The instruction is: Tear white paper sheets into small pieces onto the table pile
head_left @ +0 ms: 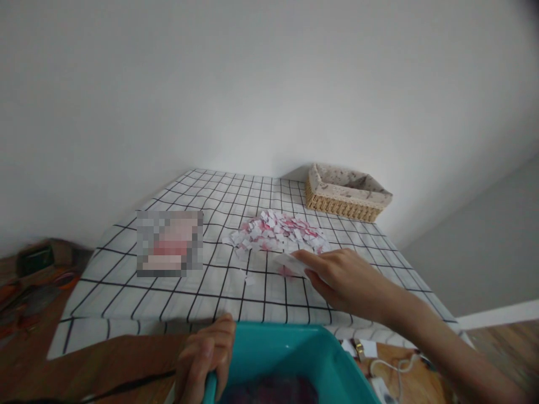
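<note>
One bin (pixel 282 341) is gripped at its rim by the left hand (pixel 207 354), and one paper (pixel 292 262) is pinched by the right hand (pixel 347 278) beside one heap of scraps (pixel 275 229), too many to count, on the cloth (pixel 162 294) with one basket (pixel 342 209).

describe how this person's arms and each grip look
The right grip and left grip are bare human hands, with no glove, ring or marking visible. The right forearm is slim, with no sleeve or watch showing; the left forearm is out of view.
</note>
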### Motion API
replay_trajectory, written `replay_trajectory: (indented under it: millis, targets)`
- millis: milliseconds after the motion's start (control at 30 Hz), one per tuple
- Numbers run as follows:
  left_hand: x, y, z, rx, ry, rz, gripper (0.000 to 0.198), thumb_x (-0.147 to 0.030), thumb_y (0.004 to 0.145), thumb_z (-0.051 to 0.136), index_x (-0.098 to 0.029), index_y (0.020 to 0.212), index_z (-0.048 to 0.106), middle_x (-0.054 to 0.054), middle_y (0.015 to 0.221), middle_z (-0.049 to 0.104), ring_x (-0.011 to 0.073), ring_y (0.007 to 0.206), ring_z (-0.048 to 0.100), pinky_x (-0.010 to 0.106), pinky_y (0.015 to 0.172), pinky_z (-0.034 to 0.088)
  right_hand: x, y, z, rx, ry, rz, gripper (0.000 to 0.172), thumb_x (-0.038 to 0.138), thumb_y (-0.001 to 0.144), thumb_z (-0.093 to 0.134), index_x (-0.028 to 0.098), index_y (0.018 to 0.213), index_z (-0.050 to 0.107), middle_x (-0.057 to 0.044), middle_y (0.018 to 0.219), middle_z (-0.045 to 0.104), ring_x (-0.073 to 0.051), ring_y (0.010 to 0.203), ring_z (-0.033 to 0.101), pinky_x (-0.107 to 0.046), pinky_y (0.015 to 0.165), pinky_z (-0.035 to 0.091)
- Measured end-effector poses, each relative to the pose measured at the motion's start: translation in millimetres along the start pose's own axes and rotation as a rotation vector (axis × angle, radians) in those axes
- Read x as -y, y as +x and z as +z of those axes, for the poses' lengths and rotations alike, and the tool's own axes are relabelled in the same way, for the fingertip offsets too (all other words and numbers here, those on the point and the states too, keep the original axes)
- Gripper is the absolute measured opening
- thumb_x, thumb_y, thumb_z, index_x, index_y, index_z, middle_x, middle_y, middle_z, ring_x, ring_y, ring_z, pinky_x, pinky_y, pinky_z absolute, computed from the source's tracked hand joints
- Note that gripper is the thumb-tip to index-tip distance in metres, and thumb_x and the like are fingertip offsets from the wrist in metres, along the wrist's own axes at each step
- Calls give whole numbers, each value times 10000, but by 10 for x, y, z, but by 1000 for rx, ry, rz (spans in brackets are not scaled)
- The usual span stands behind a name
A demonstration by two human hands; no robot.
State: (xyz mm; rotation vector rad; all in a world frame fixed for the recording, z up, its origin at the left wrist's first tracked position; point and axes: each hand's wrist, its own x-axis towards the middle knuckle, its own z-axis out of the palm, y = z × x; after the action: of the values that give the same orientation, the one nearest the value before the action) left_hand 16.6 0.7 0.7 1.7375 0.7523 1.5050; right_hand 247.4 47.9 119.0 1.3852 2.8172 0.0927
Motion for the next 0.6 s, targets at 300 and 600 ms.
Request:
replay_trajectory:
  millis: [300, 600]
  targets:
    - [-23, -14, 50, -38, -55, -42, 604, -245, 981, 145, -157, 407, 312, -41, 365, 363, 114, 361, 381, 324, 611, 380, 155, -153, 28, 51, 100, -154, 436, 66, 828, 446, 185, 1246, 488, -17, 818, 680, -143, 674, 594, -277, 571, 324]
    - [-21, 36, 29, 2, 27, -22, 641, -274, 972, 161, -159, 359, 310, -34, 316, 422, 120, 345, 465, 316, 610, 454, 340, -331, -187, 110, 315, -173, 226, 101, 871, 436, 204, 1016, 576, -1, 738, 646, -138, 634, 565, -279, 580, 358]
